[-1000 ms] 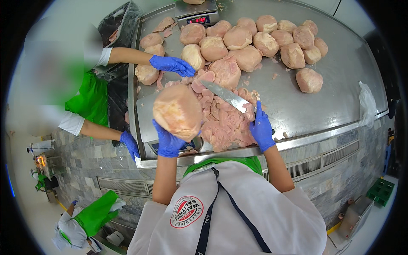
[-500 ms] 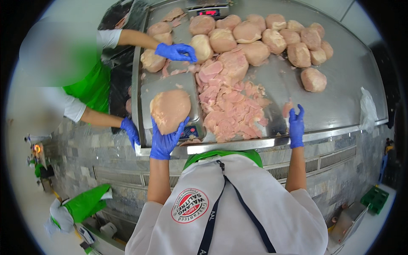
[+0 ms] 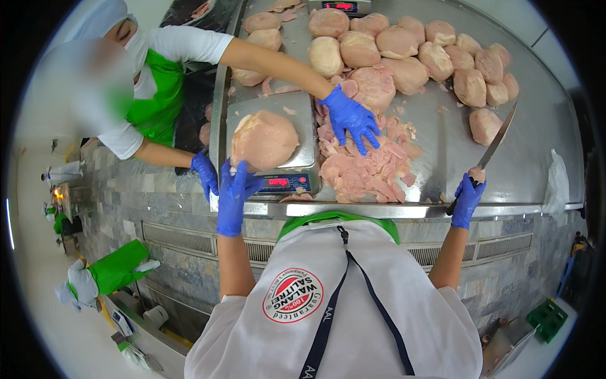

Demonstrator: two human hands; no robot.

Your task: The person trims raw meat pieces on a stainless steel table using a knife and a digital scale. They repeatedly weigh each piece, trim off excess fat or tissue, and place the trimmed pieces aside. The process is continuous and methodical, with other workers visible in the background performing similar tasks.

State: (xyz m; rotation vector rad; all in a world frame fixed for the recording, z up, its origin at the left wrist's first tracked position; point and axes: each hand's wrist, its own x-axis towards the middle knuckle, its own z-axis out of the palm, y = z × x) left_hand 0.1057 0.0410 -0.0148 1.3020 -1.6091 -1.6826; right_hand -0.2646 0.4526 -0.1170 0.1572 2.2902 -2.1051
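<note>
Left hand (image 3: pixel 233 203): fingers apart at the near edge of the ham (image 3: pixel 268 139). Right hand (image 3: pixel 466 203): clamped on the knife (image 3: pixel 500 140) — blade toward one o'clock. Ham sits on the scale (image 3: pixel 307 129), one o'clock from the left hand — the nearer.

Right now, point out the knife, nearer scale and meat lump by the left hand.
Knife (image 3: pixel 499 135), head view: middle of the blade.
Nearer scale (image 3: pixel 307 138), head view: bare right side of plate.
Meat lump (image 3: pixel 266 138), head view: middle of its top.
</note>
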